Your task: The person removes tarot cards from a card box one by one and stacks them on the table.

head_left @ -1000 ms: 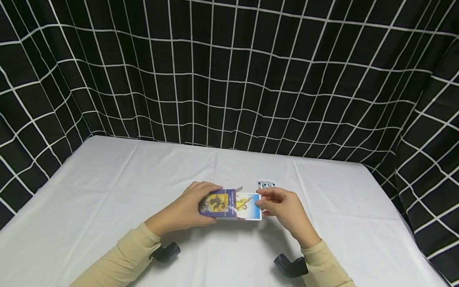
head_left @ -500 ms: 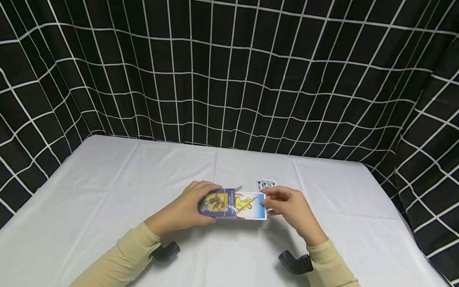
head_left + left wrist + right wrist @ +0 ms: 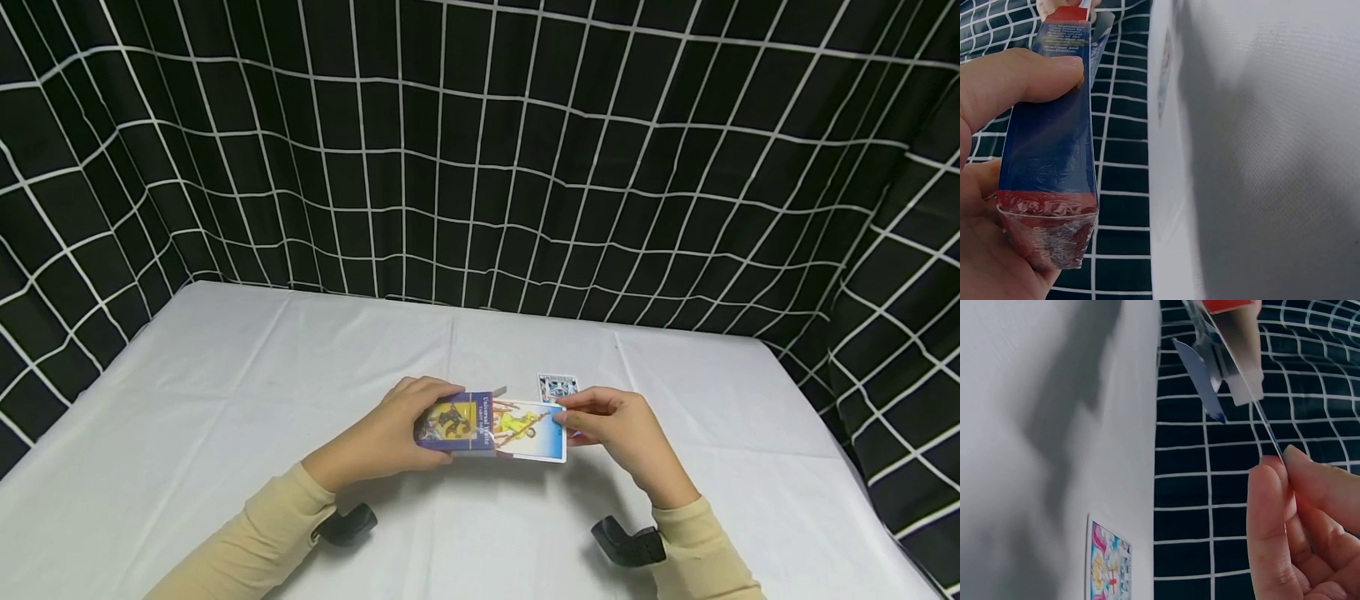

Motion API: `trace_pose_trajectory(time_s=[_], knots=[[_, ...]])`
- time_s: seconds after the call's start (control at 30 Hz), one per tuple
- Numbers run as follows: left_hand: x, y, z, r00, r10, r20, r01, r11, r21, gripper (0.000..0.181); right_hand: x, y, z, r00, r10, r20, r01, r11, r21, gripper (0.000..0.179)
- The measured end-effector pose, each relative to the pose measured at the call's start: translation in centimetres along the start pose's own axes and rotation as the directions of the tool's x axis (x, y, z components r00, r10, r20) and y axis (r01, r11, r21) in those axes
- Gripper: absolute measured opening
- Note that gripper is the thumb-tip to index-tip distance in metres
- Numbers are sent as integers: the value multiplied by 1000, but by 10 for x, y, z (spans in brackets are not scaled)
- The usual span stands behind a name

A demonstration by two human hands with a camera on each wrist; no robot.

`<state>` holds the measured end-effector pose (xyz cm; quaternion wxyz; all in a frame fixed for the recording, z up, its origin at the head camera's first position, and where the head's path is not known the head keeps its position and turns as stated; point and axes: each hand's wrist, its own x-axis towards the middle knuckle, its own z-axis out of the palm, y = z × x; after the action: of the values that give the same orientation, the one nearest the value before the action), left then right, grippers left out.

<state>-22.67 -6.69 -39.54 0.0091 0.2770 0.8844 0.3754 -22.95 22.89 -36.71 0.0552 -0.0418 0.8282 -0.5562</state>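
My left hand (image 3: 390,427) grips a purple-blue tarot card box (image 3: 453,422) around its closed end, its open end facing right. In the left wrist view the thumb presses on the narrow blue side of the box (image 3: 1050,144), and clear wrap crinkles at its near end. Between thumb and fingers, my right hand (image 3: 618,433) pinches the outer edge of a tarot card (image 3: 531,432) with a yellow figure, which sticks far out of the box. Edge-on in the right wrist view, the card (image 3: 1266,422) looks thin. An opened flap (image 3: 1200,378) hangs beside the box mouth.
Another card (image 3: 557,386) lies face up on the white tablecloth (image 3: 360,350), just behind my right hand. A black curtain (image 3: 465,167) with white grid lines surrounds the table's back and sides. Dark wrist cameras (image 3: 628,542) jut from both sleeves.
My right hand has moved to the right, drawing the tarot card farther out of the box. The left hand and the box have stayed nearly still.
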Motion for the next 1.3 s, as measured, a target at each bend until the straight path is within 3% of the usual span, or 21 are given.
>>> trace_pose_trajectory(time_s=[0.53, 0.9, 1.3], knots=[[0, -2, 1, 1000, 2, -4, -2, 1000, 3, 78, -1, -3, -14, 997, 11, 77, -5, 996, -84, 26], [0, -2, 1, 1000, -5, -8, 5, 1000, -7, 78, -4, -4, -18, 977, 103, 185, -73, 984, -165, 26], [1, -2, 1, 1000, -7, -7, 7, 1000, -4, 78, -4, -4, -36, 978, 53, 203, -46, 998, -41, 29]])
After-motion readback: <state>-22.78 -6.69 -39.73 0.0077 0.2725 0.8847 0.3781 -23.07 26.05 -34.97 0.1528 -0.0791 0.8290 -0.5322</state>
